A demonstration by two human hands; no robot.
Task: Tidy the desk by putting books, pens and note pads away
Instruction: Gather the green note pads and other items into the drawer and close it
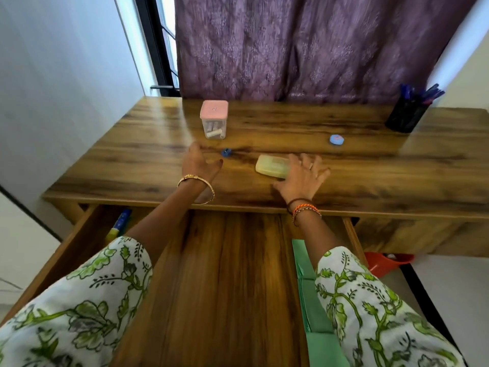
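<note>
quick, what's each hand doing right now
Left hand: open, holding nothing, hovering near the small blue sharpener.
Right hand: open, fingers spread, touching the pale yellow box, no grip on it yet.

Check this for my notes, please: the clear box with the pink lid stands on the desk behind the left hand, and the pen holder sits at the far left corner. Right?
Not quite. The head view shows the pen holder at the far right corner. The clear box does stand on the desk behind the left hand.

2 arms stretched forward in floral sleeves, left hand (pixel 200 164) fingers loosely curled and holding nothing, right hand (pixel 301 177) fingers spread, bangles on both wrists
</note>
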